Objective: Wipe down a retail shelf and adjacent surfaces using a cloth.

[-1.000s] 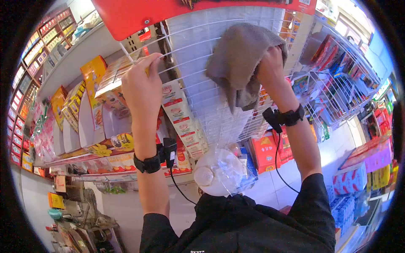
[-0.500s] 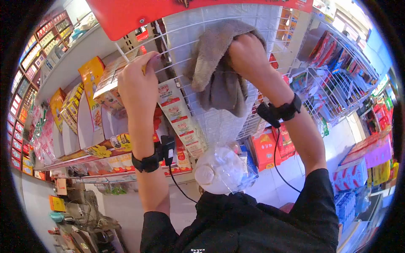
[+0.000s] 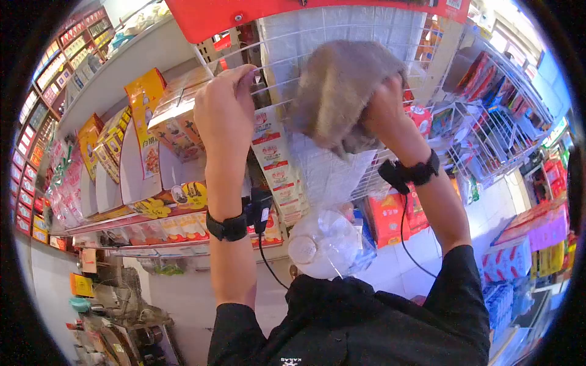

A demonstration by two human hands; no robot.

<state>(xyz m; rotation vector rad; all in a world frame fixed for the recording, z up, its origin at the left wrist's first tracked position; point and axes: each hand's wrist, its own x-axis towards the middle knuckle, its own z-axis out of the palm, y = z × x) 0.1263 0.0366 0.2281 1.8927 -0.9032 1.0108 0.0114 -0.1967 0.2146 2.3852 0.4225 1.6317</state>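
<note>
A crumpled grey-brown cloth (image 3: 336, 91) lies against the white wire rack (image 3: 287, 58) in front of me. My right hand (image 3: 386, 113) holds the cloth at its right side, with the fingers partly buried in the folds. On the rack's left edge, my left hand (image 3: 224, 100) has its fingers curled around the wires; the fingertips are mostly hidden. Just below and right of that hand hangs a strip of white and red packets (image 3: 274, 161). Both wrists wear black straps with a small device and a cable.
To the left are shelves with boxed goods (image 3: 177, 116) and orange packs (image 3: 146, 100). A red panel (image 3: 317, 15) crosses the top. At right stands another wire rack (image 3: 500, 131) with hanging packets. A clear plastic container (image 3: 323, 244) is close to my chest.
The cloth has shifted and turned over on the rack, now bunched more broadly to the left of my right hand. My left hand stays at the rack's edge while the whole view has shifted slightly.
</note>
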